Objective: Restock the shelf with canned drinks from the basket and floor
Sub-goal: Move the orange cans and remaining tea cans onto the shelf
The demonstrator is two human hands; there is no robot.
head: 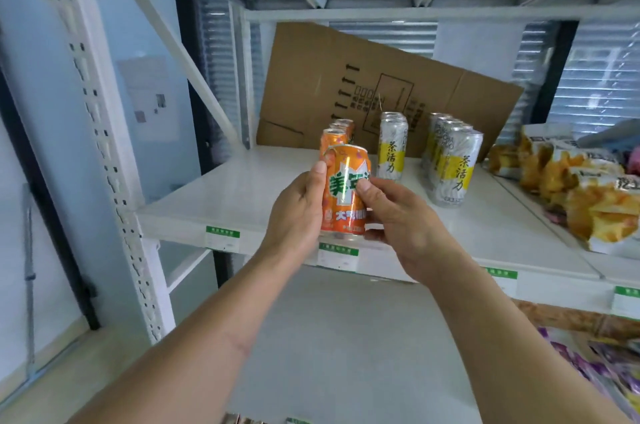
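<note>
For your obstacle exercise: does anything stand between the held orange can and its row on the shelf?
Nothing visible does. Both hands, left and right, hold the orange can directly in front of the orange can row; the silver tea cans stand off to the right.

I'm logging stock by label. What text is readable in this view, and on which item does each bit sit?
"茶活力": yellow band of the tall silver cans on the shelf.
"美年": large green characters on the orange can held in both hands; the rest is covered or blurred.
Green shelf tags: too small to read.
Cardboard sheet print: blurred.
Snack bags: unreadable.
</note>
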